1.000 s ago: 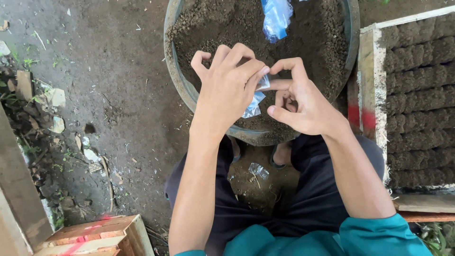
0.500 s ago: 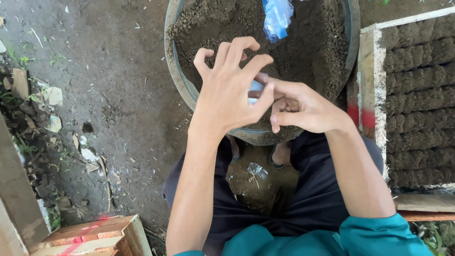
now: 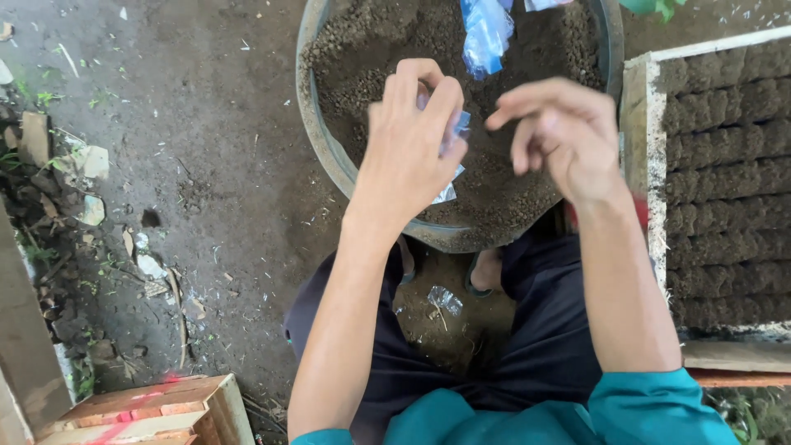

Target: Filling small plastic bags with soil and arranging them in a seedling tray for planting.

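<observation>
Your left hand (image 3: pixel 412 144) has its grip pinched on a small clear plastic bag (image 3: pixel 451 156), held above the near part of the soil-filled basin (image 3: pixel 317 140). Your right hand (image 3: pixel 560 136) hovers just right of it, apart from the bag, fingers loosely curled and holding nothing. A tray of packed soil bags (image 3: pixel 725 165) sits at the far right.

We see thin, clear, glossy plastic pinched in the left hand (image 3: pixel 409 156), a crumpled blue plastic bag (image 3: pixel 486 33) shining on coarse, crumbly, matt soil (image 3: pixel 371 49) in a dull, smooth-walled basin (image 3: pixel 317 140), and a rough, weathered wooden crate (image 3: pixel 156 412) on packed, gritty earth (image 3: pixel 206 165)
</observation>
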